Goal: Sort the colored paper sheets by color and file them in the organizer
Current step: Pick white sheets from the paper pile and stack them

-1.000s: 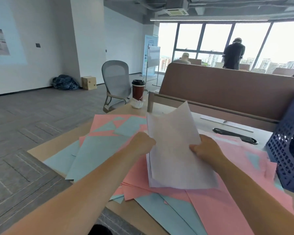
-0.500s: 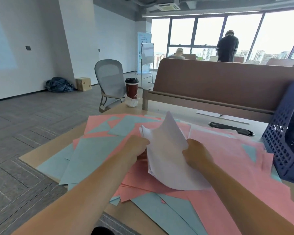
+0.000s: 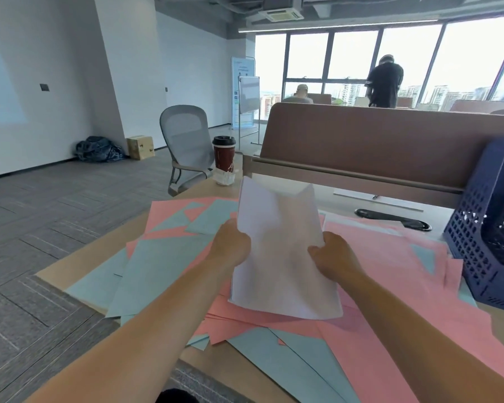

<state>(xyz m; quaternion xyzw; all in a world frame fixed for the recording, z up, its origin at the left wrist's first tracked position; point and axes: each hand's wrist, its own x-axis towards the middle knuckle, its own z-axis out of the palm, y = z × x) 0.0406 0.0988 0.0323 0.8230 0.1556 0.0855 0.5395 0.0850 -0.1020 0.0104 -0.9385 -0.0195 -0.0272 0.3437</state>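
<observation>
A stack of white sheets (image 3: 280, 251) stands almost upright in the middle of the desk, its lower edge resting on the pile. My left hand (image 3: 230, 245) grips the stack's left edge and my right hand (image 3: 329, 254) grips its right edge. Beneath lie scattered pink sheets (image 3: 390, 257) and pale blue sheets (image 3: 163, 263), overlapping across the desk. The dark blue mesh organizer (image 3: 483, 228) stands at the right edge of the desk, partly cut off by the frame.
A red paper cup (image 3: 224, 157) with a black lid stands at the desk's far left corner. A brown partition (image 3: 376, 141) closes the back. A black cable slot (image 3: 393, 222) lies behind the papers. A grey chair (image 3: 186, 144) stands beyond the desk; two people are by the windows.
The white stack was bent and tilted between my hands; now it is squared up and held upright with its top edges level. Both hands shifted to its side edges.
</observation>
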